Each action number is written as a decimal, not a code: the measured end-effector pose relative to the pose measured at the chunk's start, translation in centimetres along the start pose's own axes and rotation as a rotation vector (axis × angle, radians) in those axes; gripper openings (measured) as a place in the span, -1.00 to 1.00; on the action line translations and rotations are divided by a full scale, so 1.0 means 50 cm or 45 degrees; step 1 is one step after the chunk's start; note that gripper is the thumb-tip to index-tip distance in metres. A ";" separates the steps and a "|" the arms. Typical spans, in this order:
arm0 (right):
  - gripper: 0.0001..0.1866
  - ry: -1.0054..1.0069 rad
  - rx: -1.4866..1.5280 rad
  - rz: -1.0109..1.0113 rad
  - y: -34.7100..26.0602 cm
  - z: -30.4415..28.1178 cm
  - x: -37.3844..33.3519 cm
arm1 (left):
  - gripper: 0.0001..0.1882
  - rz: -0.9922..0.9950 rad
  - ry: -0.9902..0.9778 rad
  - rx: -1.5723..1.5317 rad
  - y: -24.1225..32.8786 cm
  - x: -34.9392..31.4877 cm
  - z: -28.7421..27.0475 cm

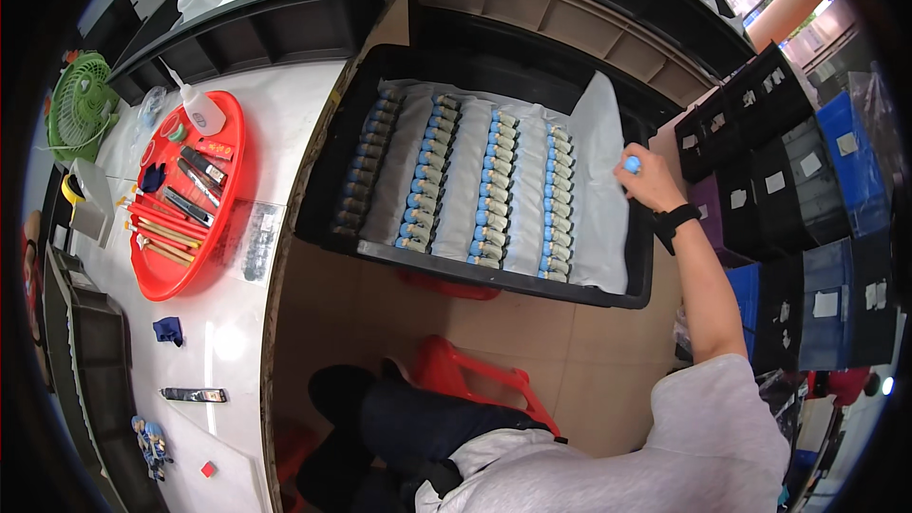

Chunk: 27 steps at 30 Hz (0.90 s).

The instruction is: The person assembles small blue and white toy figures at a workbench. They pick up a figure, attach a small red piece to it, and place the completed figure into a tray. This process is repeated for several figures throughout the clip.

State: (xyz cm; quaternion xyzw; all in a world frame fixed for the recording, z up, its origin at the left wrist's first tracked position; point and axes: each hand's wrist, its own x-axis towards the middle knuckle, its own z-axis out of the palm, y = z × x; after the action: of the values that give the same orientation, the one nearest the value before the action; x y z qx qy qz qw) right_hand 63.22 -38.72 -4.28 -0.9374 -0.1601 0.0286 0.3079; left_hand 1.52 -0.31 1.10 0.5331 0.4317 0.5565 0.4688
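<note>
My right hand (655, 182), with a dark band on its wrist, is closed on a small blue-topped figure (632, 164). Only the round blue end of the figure shows; the fingers cover the rest. The hand is at the right side of a black crate (608, 298), beside the raised edge of a white liner sheet (602, 133). Inside the crate, many small figures (495, 195) with blue tops and pale bodies lie in long rows, with white sheet between the rows. My left hand is out of view.
A red tray (152, 277) with brushes, pens and a white squeeze bottle (202, 111) lies on the white table (214, 427). Nearby are a green fan (81, 100) and loose figures (152, 446). Stacked bins (825, 299) stand at right; a red stool (456, 370) is below the crate.
</note>
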 end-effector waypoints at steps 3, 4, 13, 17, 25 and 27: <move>-0.86 0.033 0.204 0.114 0.025 -0.029 -0.011 | -0.82 0.006 -0.007 -0.002 -0.002 0.001 0.000; -0.85 -0.002 0.306 0.105 0.028 -0.026 -0.010 | -0.82 0.002 -0.023 -0.007 -0.002 0.003 -0.004; -0.79 -0.561 0.625 -0.041 -0.066 0.217 0.060 | -0.80 0.045 -0.063 -0.029 -0.010 0.009 -0.015; -0.81 -0.641 0.545 -0.155 -0.123 0.258 0.062 | -0.77 0.071 0.032 0.012 -0.007 -0.001 -0.008; -0.52 -0.400 -0.146 -0.243 0.007 0.250 0.058 | -0.76 0.049 0.055 -0.029 -0.022 0.008 -0.033; -0.44 -0.598 -0.120 -0.204 0.007 0.268 0.044 | -0.76 0.033 0.063 -0.023 -0.022 0.006 -0.036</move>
State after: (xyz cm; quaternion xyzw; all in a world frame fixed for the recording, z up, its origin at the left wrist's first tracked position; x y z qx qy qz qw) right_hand 63.34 -30.69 -15.25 -0.9028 -0.3020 0.2136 0.2194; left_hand -0.23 0.21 -0.05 0.5205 0.4312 0.5793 0.4555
